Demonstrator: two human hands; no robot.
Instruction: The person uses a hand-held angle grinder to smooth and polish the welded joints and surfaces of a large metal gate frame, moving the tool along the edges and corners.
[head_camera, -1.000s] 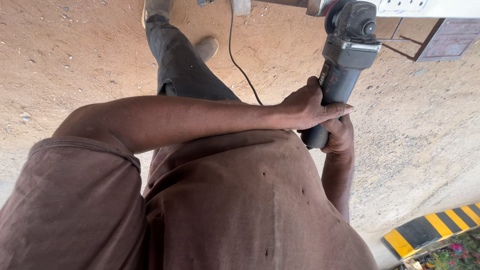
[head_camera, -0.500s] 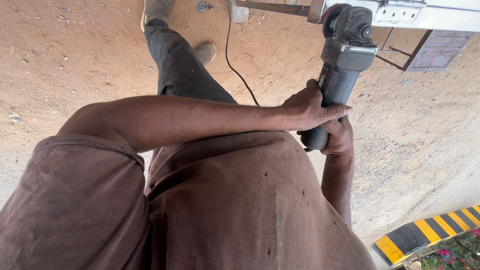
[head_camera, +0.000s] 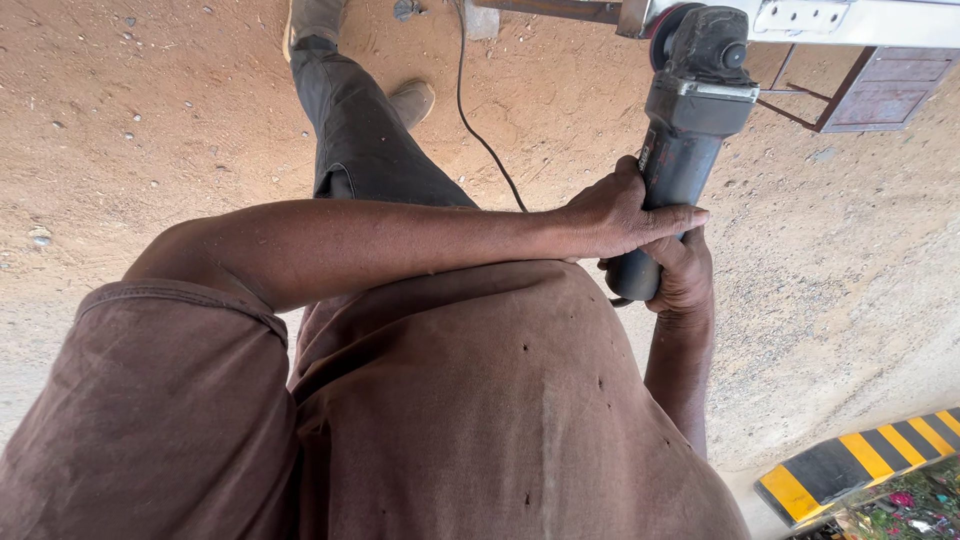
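Note:
Both my hands hold a dark grey angle grinder (head_camera: 690, 120) out in front of my body, on the right. My left hand (head_camera: 620, 215) reaches across my chest and wraps the middle of its body, forefinger stretched along it. My right hand (head_camera: 682, 282) grips the rear end of the handle just below. The grinder's disc (head_camera: 664, 32) is up against a white metal frame (head_camera: 850, 20) at the top edge. The black power cable (head_camera: 487, 145) trails off over the sandy ground.
My legs in dark trousers (head_camera: 360, 130) and my shoes stand on reddish sandy ground (head_camera: 150, 130) with small stones. A brown metal frame (head_camera: 868, 92) lies at top right. A yellow-and-black striped kerb (head_camera: 850, 472) runs along the bottom right corner.
Both hands keep the same grip on the grinder. The view has shifted a little, and more of the white metal frame shows at the top.

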